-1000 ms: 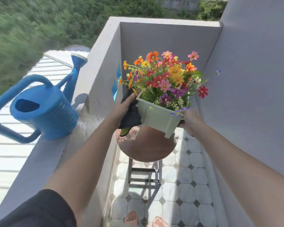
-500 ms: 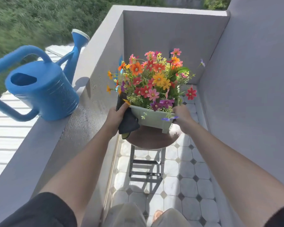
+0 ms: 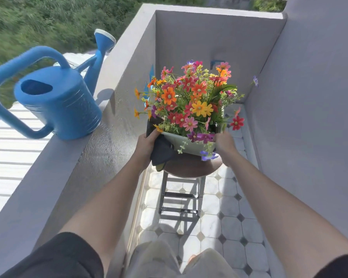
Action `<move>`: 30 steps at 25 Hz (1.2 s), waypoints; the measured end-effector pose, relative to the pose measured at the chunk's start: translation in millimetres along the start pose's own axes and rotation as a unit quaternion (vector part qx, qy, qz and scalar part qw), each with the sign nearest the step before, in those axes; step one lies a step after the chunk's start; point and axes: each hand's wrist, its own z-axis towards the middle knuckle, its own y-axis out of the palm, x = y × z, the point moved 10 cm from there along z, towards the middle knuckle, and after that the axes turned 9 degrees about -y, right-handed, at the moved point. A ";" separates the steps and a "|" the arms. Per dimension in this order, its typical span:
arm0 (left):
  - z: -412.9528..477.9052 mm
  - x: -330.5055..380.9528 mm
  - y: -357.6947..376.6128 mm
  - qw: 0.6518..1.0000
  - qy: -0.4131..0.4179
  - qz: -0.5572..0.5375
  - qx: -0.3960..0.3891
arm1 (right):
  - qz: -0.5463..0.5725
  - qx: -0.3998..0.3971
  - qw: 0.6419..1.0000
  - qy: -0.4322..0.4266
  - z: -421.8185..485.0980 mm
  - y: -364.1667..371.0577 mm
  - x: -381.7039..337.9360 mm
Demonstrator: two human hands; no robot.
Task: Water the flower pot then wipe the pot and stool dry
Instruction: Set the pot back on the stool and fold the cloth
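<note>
A: Where is the flower pot?

B: On the stool, both hands gripping its sides; left hand also pinches the dark cloth.

A: Advice?

B: Keep right hand steady, wipe slowly.

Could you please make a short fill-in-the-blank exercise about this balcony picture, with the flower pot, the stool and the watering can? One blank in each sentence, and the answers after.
1. The watering can standing on the balcony ledge is ____ in colour.
2. The flower pot is held over a round brown ____.
3. The left hand presses a dark ____ against the pot's side.
4. The pot is gripped by ____ hands, the right hand on the opposite side.

Answers: blue; stool; cloth; two
</note>
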 end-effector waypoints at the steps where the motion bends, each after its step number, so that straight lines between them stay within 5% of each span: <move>1: -1.0 1.1 1.7 1.000 0.000 0.002 -0.002 | -0.002 0.003 1.000 -0.004 0.2 -1.1 -0.8; 7: -12.1 1.1 -12.7 0.999 -0.019 0.038 0.032 | -0.100 -0.049 0.992 -0.051 -9.2 -12.8 -7.2; 10: -45.2 0.4 -33.5 0.991 -0.034 0.110 0.067 | -0.166 0.022 0.984 -0.067 -39.1 -49.2 -19.0; 13: -91.8 16.3 -49.2 0.967 -0.023 0.224 0.119 | -0.190 0.133 0.952 -0.199 -85.1 -76.4 -74.6; 17: -134.0 70.1 -36.1 0.942 0.035 0.312 0.120 | -0.160 0.148 0.881 -0.421 -139.1 -55.1 -183.4; 19: -149.8 108.8 -16.4 0.923 0.070 0.368 0.089 | -0.143 0.085 0.865 -0.473 -149.0 -28.6 -231.0; 23: -177.4 164.9 15.1 0.935 0.082 0.345 -0.026 | -0.216 -0.268 0.849 -0.400 -151.5 59.7 -255.2; 27: -201.0 195.8 13.3 0.944 0.113 0.298 -0.084 | -0.144 -0.299 0.854 -0.400 -158.4 75.8 -279.5; 30: -204.3 216.8 -6.8 0.941 0.139 0.309 -0.012 | -0.038 -0.306 0.857 -0.412 -164.8 80.9 -311.9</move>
